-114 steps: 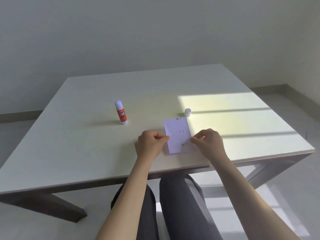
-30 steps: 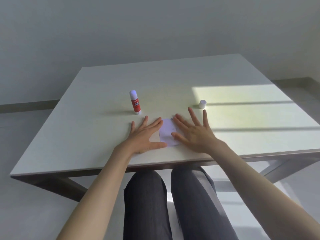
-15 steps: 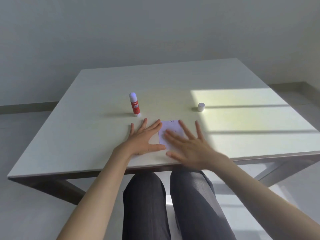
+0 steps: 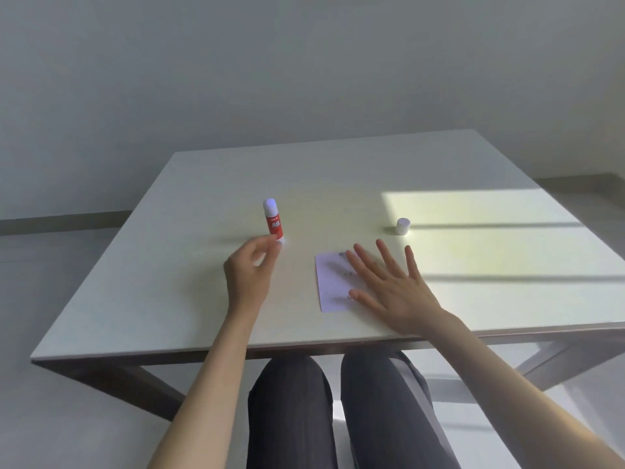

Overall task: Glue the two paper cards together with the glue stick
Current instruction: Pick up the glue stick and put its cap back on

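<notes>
A white paper card (image 4: 333,282) lies flat near the table's front edge; only one card face shows, so I cannot tell whether a second lies under it. My right hand (image 4: 389,286) rests spread flat over the card's right side, fingers apart. The red glue stick (image 4: 272,219) stands upright and uncapped, left of and beyond the card. My left hand (image 4: 248,270) hovers just in front of the stick, fingers loosely curled and empty, fingertips close to its base. The stick's white cap (image 4: 403,226) stands alone to the right, beyond the card.
The pale table (image 4: 203,282) has a bright sunlit patch on its right half. My knees show under its front edge. A plain wall stands behind the table.
My left hand has lifted off the card and moved left and forward to the glue stick. My right hand stays spread on the card. Earlier both hands pressed flat on it.
</notes>
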Action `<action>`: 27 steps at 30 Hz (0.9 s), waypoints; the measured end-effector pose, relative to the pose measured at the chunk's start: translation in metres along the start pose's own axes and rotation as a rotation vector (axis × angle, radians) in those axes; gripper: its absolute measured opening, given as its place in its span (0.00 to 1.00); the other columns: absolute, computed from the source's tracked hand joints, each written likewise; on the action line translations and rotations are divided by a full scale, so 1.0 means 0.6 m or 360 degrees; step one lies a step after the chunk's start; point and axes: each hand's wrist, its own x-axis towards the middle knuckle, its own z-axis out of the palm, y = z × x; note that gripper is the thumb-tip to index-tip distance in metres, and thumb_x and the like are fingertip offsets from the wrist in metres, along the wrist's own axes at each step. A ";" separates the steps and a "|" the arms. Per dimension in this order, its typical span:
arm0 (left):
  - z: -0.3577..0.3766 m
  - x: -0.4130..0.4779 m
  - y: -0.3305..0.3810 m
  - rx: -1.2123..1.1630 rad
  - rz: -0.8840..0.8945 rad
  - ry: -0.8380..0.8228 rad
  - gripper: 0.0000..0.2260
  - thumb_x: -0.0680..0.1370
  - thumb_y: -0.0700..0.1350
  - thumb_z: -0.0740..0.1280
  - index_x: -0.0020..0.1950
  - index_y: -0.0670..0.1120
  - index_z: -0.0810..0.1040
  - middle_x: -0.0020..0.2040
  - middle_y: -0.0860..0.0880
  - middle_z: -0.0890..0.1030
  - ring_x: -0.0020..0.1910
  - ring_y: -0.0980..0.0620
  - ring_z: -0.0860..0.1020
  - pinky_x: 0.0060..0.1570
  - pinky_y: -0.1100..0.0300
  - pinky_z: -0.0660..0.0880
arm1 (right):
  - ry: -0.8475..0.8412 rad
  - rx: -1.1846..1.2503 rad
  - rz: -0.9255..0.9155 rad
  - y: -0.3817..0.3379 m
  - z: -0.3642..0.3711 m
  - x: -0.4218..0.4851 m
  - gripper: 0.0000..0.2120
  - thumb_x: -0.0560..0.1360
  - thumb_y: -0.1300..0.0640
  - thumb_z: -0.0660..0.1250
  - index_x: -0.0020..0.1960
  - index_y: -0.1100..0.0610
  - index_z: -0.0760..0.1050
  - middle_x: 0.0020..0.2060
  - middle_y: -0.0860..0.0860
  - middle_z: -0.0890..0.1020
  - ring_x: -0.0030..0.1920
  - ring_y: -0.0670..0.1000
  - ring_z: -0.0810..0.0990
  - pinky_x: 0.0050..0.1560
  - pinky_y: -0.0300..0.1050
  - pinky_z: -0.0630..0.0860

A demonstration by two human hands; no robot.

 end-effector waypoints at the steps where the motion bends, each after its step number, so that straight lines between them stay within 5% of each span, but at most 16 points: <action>1: 0.001 0.010 0.002 -0.0020 -0.0042 0.0197 0.05 0.73 0.47 0.70 0.48 0.53 0.81 0.45 0.59 0.82 0.48 0.58 0.81 0.48 0.72 0.74 | 0.0036 0.0053 0.0016 -0.002 -0.002 -0.001 0.33 0.72 0.31 0.32 0.74 0.39 0.32 0.77 0.39 0.40 0.77 0.51 0.35 0.75 0.61 0.37; 6: 0.041 0.064 0.010 0.0235 -0.0153 0.0224 0.13 0.71 0.48 0.70 0.37 0.43 0.70 0.36 0.42 0.78 0.41 0.45 0.77 0.36 0.60 0.65 | 0.0221 0.0361 0.0174 -0.005 -0.012 -0.004 0.36 0.73 0.31 0.38 0.77 0.45 0.42 0.78 0.45 0.48 0.78 0.50 0.40 0.77 0.55 0.41; 11: 0.059 0.070 0.027 0.0195 -0.0210 0.0196 0.12 0.72 0.48 0.66 0.31 0.43 0.77 0.28 0.51 0.80 0.32 0.53 0.77 0.35 0.61 0.67 | 0.0486 0.0394 0.0200 -0.004 -0.008 -0.005 0.30 0.77 0.39 0.54 0.75 0.52 0.59 0.74 0.51 0.65 0.77 0.54 0.55 0.76 0.55 0.52; 13: 0.055 0.063 0.040 -0.0012 -0.0238 -0.0019 0.13 0.72 0.50 0.67 0.30 0.46 0.79 0.28 0.53 0.82 0.32 0.60 0.77 0.37 0.61 0.69 | 0.0651 0.0351 0.0183 -0.005 -0.011 -0.007 0.24 0.76 0.46 0.63 0.69 0.55 0.70 0.68 0.54 0.74 0.73 0.58 0.66 0.72 0.56 0.60; 16: 0.054 0.041 0.068 -0.0725 -0.0344 -0.0427 0.04 0.73 0.46 0.70 0.40 0.50 0.84 0.41 0.52 0.87 0.47 0.53 0.84 0.53 0.62 0.76 | 0.0888 0.0436 0.0235 -0.016 -0.017 -0.003 0.15 0.75 0.52 0.67 0.60 0.56 0.78 0.57 0.54 0.82 0.60 0.58 0.78 0.60 0.50 0.70; 18: 0.058 0.027 0.085 -0.0977 -0.0330 -0.0567 0.04 0.74 0.43 0.70 0.46 0.48 0.84 0.45 0.48 0.87 0.51 0.49 0.84 0.57 0.60 0.77 | 0.0863 0.1023 0.0353 -0.040 -0.038 0.005 0.14 0.78 0.51 0.61 0.60 0.55 0.78 0.51 0.51 0.83 0.50 0.53 0.81 0.51 0.40 0.73; 23: 0.064 0.013 0.120 -0.0941 -0.0246 -0.0599 0.04 0.75 0.41 0.68 0.44 0.46 0.84 0.42 0.49 0.87 0.46 0.48 0.84 0.56 0.56 0.77 | -0.0115 0.2913 0.0526 -0.082 -0.092 0.032 0.19 0.82 0.50 0.53 0.54 0.63 0.76 0.35 0.54 0.84 0.31 0.51 0.79 0.33 0.40 0.76; 27: 0.057 0.018 0.134 -0.0987 -0.0205 -0.0566 0.04 0.75 0.42 0.69 0.44 0.45 0.83 0.41 0.49 0.87 0.46 0.47 0.84 0.52 0.57 0.78 | -0.0172 0.3455 0.0584 -0.093 -0.115 0.036 0.13 0.80 0.57 0.58 0.47 0.64 0.77 0.32 0.54 0.84 0.30 0.49 0.82 0.33 0.37 0.80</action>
